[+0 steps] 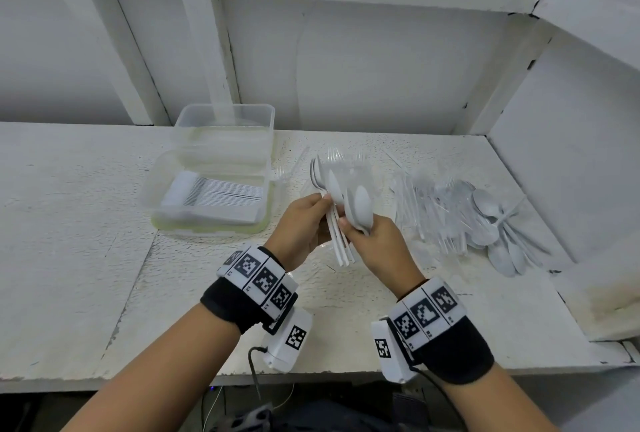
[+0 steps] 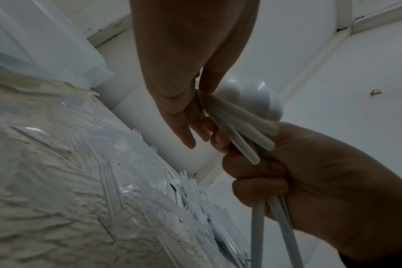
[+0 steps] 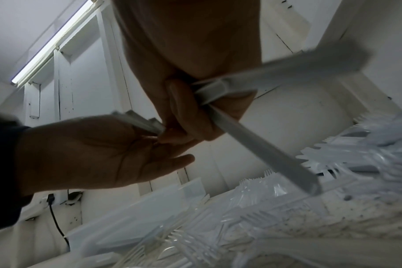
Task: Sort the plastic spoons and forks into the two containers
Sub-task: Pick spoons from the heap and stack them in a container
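My left hand [image 1: 323, 201] pinches a fan of white plastic spoons [image 1: 321, 177], bowls up, above the table's middle. Right beside it, my right hand [image 1: 348, 225] grips a few more white spoons [image 1: 361, 206]; their handles [image 1: 341, 246] hang down between the two hands. In the left wrist view the right hand [image 2: 310, 172] is a fist round the handles [image 2: 256, 226]. The near clear container [image 1: 152, 209] holds a neat row of white spoons. What the far clear container [image 1: 225, 111] behind it holds I cannot tell.
A loose heap of clear forks [image 1: 433, 213] and white spoons [image 1: 491, 220] lies on the white table [image 1: 69, 223] to the right of my hands. More clear forks [image 1: 341, 156] lie just behind them. White wall panels close the back and right side.
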